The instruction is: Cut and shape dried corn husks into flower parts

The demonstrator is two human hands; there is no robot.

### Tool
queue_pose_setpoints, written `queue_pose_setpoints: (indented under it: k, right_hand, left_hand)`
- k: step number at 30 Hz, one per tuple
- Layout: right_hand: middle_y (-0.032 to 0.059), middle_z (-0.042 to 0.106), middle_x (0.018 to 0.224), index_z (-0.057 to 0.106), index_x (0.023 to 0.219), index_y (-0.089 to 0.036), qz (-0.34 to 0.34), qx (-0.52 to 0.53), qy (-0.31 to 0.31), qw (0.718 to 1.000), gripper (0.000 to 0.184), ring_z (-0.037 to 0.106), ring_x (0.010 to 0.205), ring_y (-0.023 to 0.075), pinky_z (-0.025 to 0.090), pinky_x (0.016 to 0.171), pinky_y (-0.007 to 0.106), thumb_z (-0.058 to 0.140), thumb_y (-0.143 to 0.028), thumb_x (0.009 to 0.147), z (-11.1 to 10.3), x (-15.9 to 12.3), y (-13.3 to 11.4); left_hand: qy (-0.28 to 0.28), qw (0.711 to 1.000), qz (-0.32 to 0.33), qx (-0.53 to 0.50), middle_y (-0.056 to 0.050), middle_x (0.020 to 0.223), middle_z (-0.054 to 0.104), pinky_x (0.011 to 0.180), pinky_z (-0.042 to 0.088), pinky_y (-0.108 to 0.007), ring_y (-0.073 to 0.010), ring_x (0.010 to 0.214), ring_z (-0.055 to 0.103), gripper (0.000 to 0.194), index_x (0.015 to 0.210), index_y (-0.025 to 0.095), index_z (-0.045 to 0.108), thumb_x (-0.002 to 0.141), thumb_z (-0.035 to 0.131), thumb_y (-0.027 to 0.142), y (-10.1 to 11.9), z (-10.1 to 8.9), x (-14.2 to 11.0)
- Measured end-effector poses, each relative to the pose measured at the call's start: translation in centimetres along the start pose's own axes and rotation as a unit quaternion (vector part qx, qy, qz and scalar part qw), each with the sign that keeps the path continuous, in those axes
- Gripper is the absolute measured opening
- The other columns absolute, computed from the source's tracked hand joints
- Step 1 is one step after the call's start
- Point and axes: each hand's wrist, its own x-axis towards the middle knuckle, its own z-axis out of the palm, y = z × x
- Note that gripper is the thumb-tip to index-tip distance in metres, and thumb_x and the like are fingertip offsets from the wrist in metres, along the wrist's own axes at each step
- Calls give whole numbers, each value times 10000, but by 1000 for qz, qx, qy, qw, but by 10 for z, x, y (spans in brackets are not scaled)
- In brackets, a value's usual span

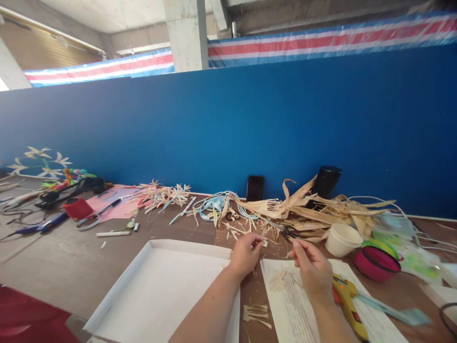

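Note:
My left hand [247, 255] is over the right edge of the white box lid [178, 286], thumb and forefinger pinched on a small pale piece [264, 244]. My right hand [313, 269] is raised above a printed sheet [291, 300], its fingertips also pressed together. Whatever sits in that pinch is too small to name. A gap separates the two hands. Just beyond them lie dried corn husks [303, 212] and scattered cut strips. A fringed piece of husk [257, 314] rests on the brown table between the lid and the sheet.
A yellow glue gun [348, 305] lies beside my right forearm. Right of the husks stand a cream paper cup [343, 239] and a magenta bowl [377, 263]. A phone [255, 188] leans on the blue partition [228, 128]. Red tape [77, 208] and husk flowers [43, 162] are at left.

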Motion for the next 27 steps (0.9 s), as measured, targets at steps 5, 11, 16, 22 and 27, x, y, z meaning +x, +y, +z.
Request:
queue_pose_setpoints:
  k: [5,11,16,22,27]
  right_hand:
    - [10,610,617,646,917,-165,30,-12,-36,999,395,474,462,121,399,443,233,578,-495,713,4,6,6]
    - [16,650,618,671,906,-184,68,-29,-115,991,398,525,470,147,374,398,236,564,-510,703,14,6,14]
    - [15,675,682,680,809,-194,65,-33,-167,983,337,552,540,161,417,475,244,620,-491,662,18,7,16]
    - [-15,603,539,673,739,-203,60,-83,-154,983,301,484,483,145,386,464,241,599,-488,674,17,6,15]
    - [-18,585,522,664,728,-204,61,-89,-132,985,317,484,481,147,368,447,240,586,-506,673,16,5,16]
  left_hand:
    - [-21,992,-69,-101,-30,749,620,597,412,-214,-107,652,518,236,840,151,624,764,546,360,4,7,0]
    - [-80,947,-155,-270,-26,713,594,449,354,-174,-75,540,469,372,954,120,548,695,619,378,7,10,3]
    - [-87,949,-146,-264,16,639,534,462,336,-166,-59,514,438,362,957,131,558,675,639,344,6,11,2]
    - [-83,950,-140,-265,13,630,545,517,354,-191,-67,524,439,290,865,131,599,672,643,342,4,17,0]
    - [-90,968,-140,-186,-2,649,567,562,357,-205,-88,581,458,207,707,132,610,697,602,338,7,13,0]
